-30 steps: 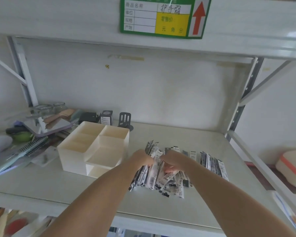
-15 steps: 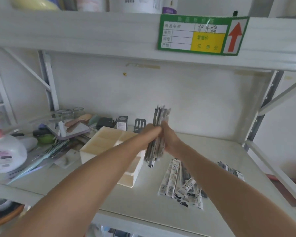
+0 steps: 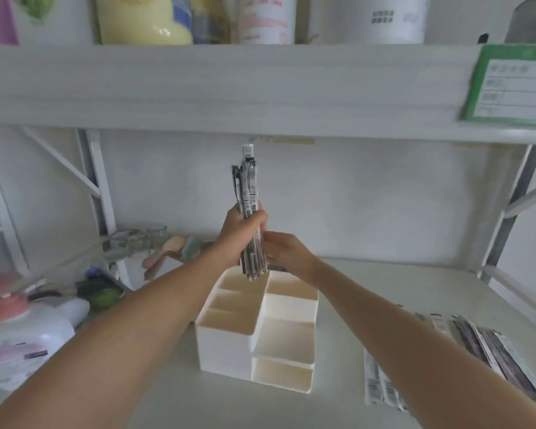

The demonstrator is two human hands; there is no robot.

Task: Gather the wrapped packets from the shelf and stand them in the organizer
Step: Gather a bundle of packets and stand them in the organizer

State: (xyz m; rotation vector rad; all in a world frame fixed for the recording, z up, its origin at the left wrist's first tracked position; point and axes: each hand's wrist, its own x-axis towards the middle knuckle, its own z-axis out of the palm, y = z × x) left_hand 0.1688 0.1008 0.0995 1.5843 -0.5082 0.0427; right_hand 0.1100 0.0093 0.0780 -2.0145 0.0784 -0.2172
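Note:
My left hand [image 3: 241, 229] grips a bundle of long black-and-white wrapped packets [image 3: 247, 193], held upright in the air. The bundle's lower ends hang just above the back compartments of the cream organizer [image 3: 229, 345]. Beside the bundle's lower part is my right hand [image 3: 283, 253], fingers curled and touching it. More wrapped packets [image 3: 477, 335] lie flat on the shelf [image 3: 384, 280] to the right, partly hidden by my right forearm.
Left of the organizer lies clutter: a white bottle with a pink cap [image 3: 22, 332], glass jars [image 3: 143, 239], a green object [image 3: 106, 297]. The upper shelf beam [image 3: 229, 88] carries a green label [image 3: 514, 88], with bottles above.
Both hands gathered packets off the shelf, lifted them upright and carried the bundle left over the organizer. The view has tilted up and left.

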